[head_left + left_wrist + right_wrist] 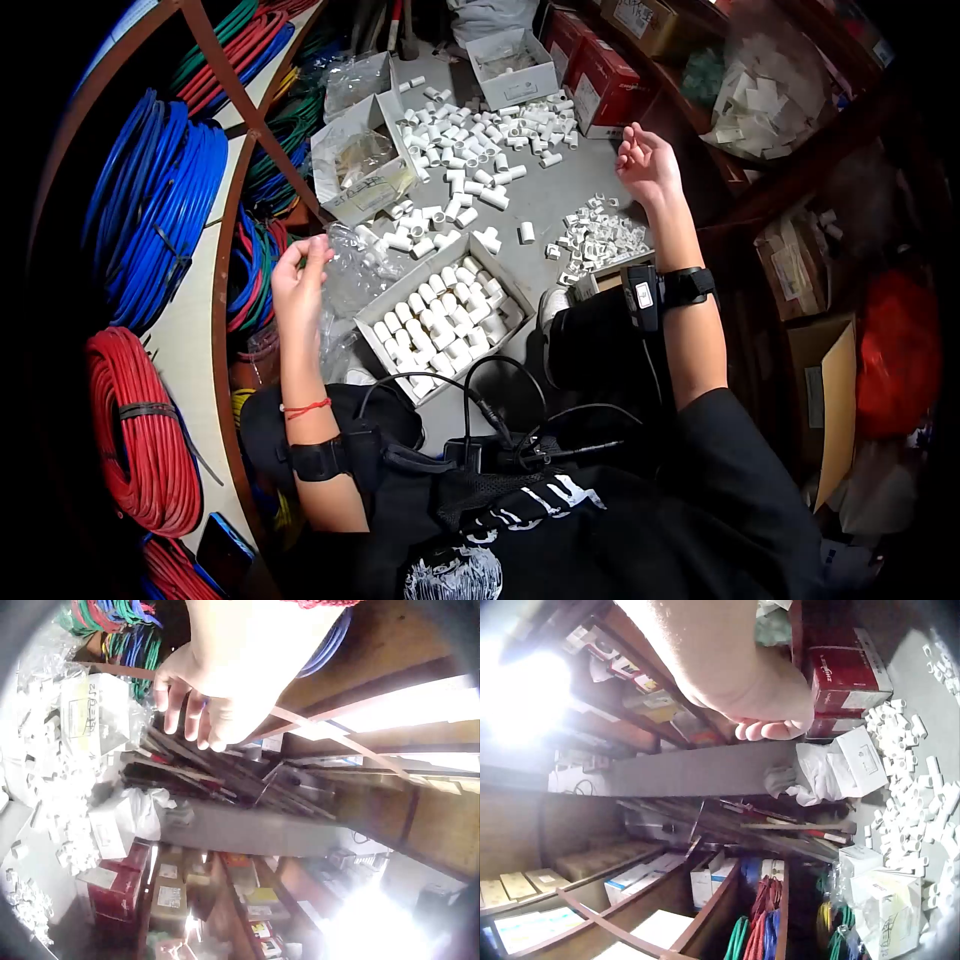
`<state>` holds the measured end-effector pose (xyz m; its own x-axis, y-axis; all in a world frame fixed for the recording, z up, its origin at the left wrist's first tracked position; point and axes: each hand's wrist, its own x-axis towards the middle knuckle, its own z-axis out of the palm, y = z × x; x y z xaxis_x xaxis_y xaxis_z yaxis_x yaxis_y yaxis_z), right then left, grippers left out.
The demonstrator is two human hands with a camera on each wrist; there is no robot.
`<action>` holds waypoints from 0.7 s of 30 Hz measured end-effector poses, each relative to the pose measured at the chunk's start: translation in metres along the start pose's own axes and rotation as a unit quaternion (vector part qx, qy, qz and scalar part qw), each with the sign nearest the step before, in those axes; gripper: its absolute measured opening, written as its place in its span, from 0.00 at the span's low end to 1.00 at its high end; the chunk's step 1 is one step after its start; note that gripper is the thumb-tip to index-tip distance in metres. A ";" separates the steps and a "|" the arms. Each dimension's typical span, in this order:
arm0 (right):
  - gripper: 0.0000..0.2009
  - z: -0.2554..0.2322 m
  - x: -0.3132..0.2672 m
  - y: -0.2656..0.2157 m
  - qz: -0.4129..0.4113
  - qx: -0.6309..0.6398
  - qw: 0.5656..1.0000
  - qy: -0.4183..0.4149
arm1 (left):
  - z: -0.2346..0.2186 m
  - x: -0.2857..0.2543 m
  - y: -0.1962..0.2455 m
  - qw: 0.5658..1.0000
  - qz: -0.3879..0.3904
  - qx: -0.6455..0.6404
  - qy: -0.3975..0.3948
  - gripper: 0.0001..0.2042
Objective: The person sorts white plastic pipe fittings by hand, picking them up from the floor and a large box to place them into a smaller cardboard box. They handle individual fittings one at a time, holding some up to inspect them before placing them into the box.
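Both hands are raised in the air with nothing in them. In the head view the left hand [300, 280] is held up left of an open box [365, 335] filled with rows of white pipe fittings [440, 315]; its fingers are loosely bent. Clear plastic wrap [365, 265] lies beside that hand. The right hand [648, 165] is up on the right, fingers loosely curled, above a heap of small white clips [605, 235]. The left wrist view shows the left hand [229, 690] with fingers hanging loosely, and the right wrist view shows the right hand [769, 705] similarly relaxed.
Many loose white fittings [465, 145] are spread over the floor. White boxes [510, 70] and a red carton [605, 85] stand at the back. Shelves with blue cable coils [150, 210] and red cable coils [140, 430] line the left; more shelves with boxes stand right.
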<state>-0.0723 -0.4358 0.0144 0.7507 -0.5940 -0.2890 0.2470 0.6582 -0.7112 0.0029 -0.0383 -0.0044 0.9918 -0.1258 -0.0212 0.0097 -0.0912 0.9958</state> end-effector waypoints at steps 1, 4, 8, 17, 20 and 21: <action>0.04 -0.003 0.003 -0.002 0.012 0.023 1.000 0.015 | -0.004 0.003 -0.004 1.000 -0.004 0.017 -0.006 0.13; 0.02 -0.002 0.004 -0.008 0.030 0.061 0.996 0.055 | -0.006 0.002 -0.004 0.999 0.039 -0.017 -0.030 0.08; 0.02 -0.006 0.007 -0.013 0.020 0.100 0.994 0.045 | -0.007 0.001 -0.003 0.999 0.018 0.021 -0.020 0.07; 0.04 -0.010 0.001 -0.026 0.009 0.127 0.990 0.066 | -0.004 -0.001 0.001 1.000 0.012 0.013 -0.025 0.07; 0.05 -0.010 0.000 -0.027 0.007 0.132 0.989 0.069 | -0.005 0.001 -0.002 1.000 0.004 0.012 -0.024 0.07; 0.05 -0.010 -0.001 -0.028 0.005 0.134 0.988 0.070 | -0.005 0.001 -0.003 1.000 0.003 0.010 -0.024 0.07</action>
<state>-0.0857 -0.4581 0.0280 0.6660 -0.6327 -0.3952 0.4074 0.7523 -0.5178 0.0047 -0.0332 -0.0066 0.9845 -0.1746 -0.0193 -0.0001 -0.1102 0.9939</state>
